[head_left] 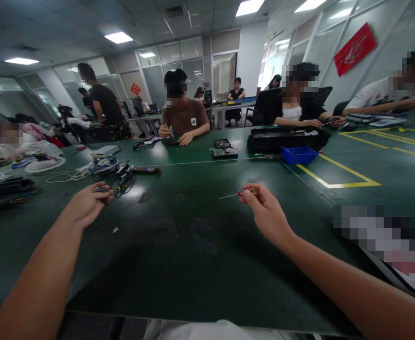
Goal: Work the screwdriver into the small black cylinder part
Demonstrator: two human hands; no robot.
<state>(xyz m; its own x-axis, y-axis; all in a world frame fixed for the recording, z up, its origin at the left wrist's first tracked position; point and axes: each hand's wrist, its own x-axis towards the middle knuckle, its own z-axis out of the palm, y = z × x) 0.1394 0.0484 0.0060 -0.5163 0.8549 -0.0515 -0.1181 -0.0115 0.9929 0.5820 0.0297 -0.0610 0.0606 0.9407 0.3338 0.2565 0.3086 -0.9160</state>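
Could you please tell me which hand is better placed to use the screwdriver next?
Probably the right hand: it holds the screwdriver, shaft pointing left, while the left hand is well away.

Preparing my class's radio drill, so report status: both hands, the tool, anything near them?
Right hand holding thin tool, tip pointing left. Left hand curled, contents unclear. Black cables on green table, just beyond left hand.

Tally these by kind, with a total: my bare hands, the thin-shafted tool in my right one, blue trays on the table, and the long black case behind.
Bare hands: 2 (left hand, right hand)
Thin-shafted tool: 1
Blue tray: 1
Long black case: 1
Total: 5
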